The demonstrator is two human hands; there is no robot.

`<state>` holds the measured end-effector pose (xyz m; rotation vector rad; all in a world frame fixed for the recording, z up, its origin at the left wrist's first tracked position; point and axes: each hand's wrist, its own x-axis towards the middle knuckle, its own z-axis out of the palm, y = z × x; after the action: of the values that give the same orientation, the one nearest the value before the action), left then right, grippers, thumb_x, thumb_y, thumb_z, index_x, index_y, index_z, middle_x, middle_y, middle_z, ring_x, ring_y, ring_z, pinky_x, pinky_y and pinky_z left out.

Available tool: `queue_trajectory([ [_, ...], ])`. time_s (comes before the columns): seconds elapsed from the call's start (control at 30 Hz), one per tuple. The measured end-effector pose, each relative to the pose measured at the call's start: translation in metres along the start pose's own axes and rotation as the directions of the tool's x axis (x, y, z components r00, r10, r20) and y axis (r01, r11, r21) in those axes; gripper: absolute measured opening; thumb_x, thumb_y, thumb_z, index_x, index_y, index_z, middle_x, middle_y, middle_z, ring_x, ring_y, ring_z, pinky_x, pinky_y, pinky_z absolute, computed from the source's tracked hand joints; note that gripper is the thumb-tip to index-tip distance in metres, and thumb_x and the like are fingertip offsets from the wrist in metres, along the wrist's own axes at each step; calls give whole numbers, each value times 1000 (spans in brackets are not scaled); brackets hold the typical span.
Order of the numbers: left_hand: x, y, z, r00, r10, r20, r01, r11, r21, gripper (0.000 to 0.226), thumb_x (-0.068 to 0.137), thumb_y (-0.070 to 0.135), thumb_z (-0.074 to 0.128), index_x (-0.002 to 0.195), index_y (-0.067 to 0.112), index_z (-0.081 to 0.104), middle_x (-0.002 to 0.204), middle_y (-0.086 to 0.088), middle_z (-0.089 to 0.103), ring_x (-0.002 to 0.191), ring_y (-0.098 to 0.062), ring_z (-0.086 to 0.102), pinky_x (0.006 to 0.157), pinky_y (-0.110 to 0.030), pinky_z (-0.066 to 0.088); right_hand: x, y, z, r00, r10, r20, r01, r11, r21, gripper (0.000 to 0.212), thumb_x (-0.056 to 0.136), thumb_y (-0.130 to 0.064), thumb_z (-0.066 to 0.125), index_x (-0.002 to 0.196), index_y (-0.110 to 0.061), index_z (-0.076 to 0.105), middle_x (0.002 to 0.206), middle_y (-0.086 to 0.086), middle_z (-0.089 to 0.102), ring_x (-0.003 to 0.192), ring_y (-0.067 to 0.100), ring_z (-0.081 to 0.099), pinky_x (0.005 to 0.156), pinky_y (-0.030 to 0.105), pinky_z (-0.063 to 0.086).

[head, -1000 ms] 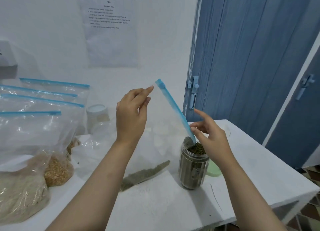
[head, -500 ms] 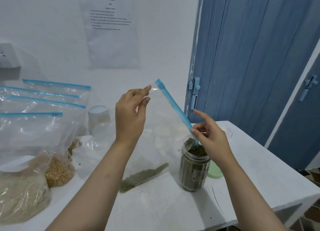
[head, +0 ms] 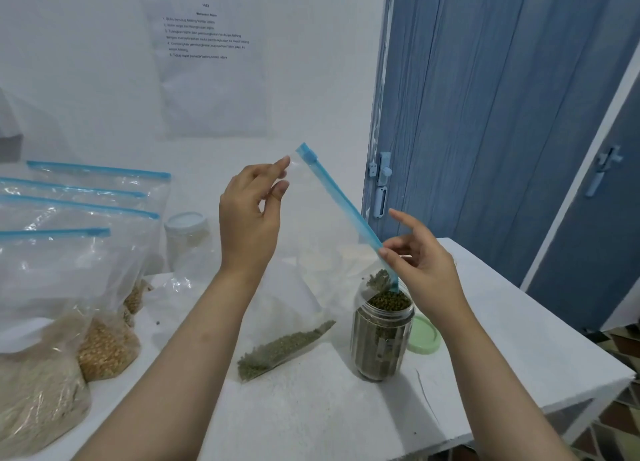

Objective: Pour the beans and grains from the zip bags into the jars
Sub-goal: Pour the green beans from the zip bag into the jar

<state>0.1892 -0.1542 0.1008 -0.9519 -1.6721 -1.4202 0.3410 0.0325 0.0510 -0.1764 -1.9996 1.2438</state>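
On the white table (head: 346, 408), close to the front, stands a clear jar (head: 381, 339) full to the top with small green beans. A green lid (head: 426, 334) lies flat just behind it on the right. Above the jar, two hands hold up a clear zip bag (head: 311, 253) with a blue zip strip (head: 343, 204). The bag is tilted so its low corner dips into the jar's mouth. The right hand (head: 420, 270) pinches the low end of the strip, with its first finger sticking out. The left hand (head: 249, 218) pinches the high edge of the bag near the slider. A few green beans (head: 280, 350) sit in the bag's bottom fold, which touches the table. On the left, more zip bags lean together, one with pale grains (head: 34, 384) and one with yellow beans (head: 104, 350). Behind them stands an empty jar (head: 187, 242) with a white lid. Farther back, a printed paper (head: 207, 62) hangs on the wall beside a blue door (head: 502, 114).
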Motion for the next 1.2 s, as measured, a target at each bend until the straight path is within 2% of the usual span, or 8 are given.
queue_trajectory([
  [0.17, -9, -6, -1, 998, -62, 11, 62, 998, -33, 32, 98, 10, 59, 127, 24, 66, 105, 12, 62, 100, -13, 61, 86, -35, 53, -4, 13, 0, 994, 72, 84, -65, 995, -81, 56, 95, -18, 66, 139, -47, 46, 97, -17, 69, 97, 6, 65, 85, 21, 55],
  [0.27, -8, -8, -3, 997, -73, 16, 74, 997, -30, 33, 98, 11, 59, 126, 27, 65, 104, 14, 61, 101, -15, 61, 85, -30, 53, -10, 19, -2, 987, 107, 120, -90, 985, -144, 59, 96, -24, 64, 142, -51, 39, 103, -25, 67, 106, -1, 60, 96, 20, 46],
  [0.43, -7, -9, -5, 995, -99, 16, 100, 995, -23, 32, 98, 11, 60, 126, 25, 66, 104, 12, 61, 98, -8, 59, 82, -14, 47, -18, 20, -4, 977, 152, 148, -120, 971, -208, 64, 98, -19, 60, 138, -59, 30, 115, -33, 56, 103, -17, 55, 84, 15, 51],
  [0.63, -6, -9, -7, 991, -135, 4, 135, 990, -40, 32, 98, 10, 60, 126, 23, 66, 107, 8, 63, 91, 7, 56, 80, -7, 42, -19, 25, 0, 997, 75, 16, -71, 982, -174, 66, 93, -14, 68, 134, -57, 40, 112, -22, 64, 99, -1, 65, 78, 14, 54],
  [0.77, -4, -11, -11, 988, -153, -5, 153, 987, -40, 32, 98, 11, 60, 126, 23, 66, 108, 7, 63, 90, 9, 55, 79, -6, 41, -17, 25, -4, 998, 54, -35, -59, 987, -149, 63, 89, -8, 72, 128, -50, 47, 91, -16, 68, 94, 5, 68, 84, 18, 54],
  [0.9, -3, -11, -12, 987, -158, -15, 158, 987, -38, 31, 98, 11, 60, 126, 22, 66, 107, 6, 63, 90, 10, 54, 77, -4, 40, -16, 24, -6, 999, 53, -9, -54, 987, -153, 65, 91, -7, 70, 127, -54, 46, 92, -17, 68, 92, 8, 69, 85, 20, 55],
  [1.0, -2, -12, -13, 988, -155, -20, 154, 987, -41, 31, 98, 10, 60, 126, 21, 66, 107, 6, 63, 89, 10, 55, 78, -4, 39, -17, 22, -8, 999, 45, 10, -43, 988, -151, 62, 92, -7, 68, 132, -50, 47, 92, -16, 67, 94, 9, 69, 89, 23, 56],
  [1.2, 2, -14, -15, 985, -170, -37, 168, 984, -59, 32, 98, 10, 60, 127, 19, 66, 108, 7, 63, 87, 6, 54, 77, -5, 38, -12, 16, -13, 997, -57, -46, 54, 996, -75, 60, 94, -2, 64, 134, -44, 51, 95, -11, 67, 98, 15, 66, 88, 25, 53],
])
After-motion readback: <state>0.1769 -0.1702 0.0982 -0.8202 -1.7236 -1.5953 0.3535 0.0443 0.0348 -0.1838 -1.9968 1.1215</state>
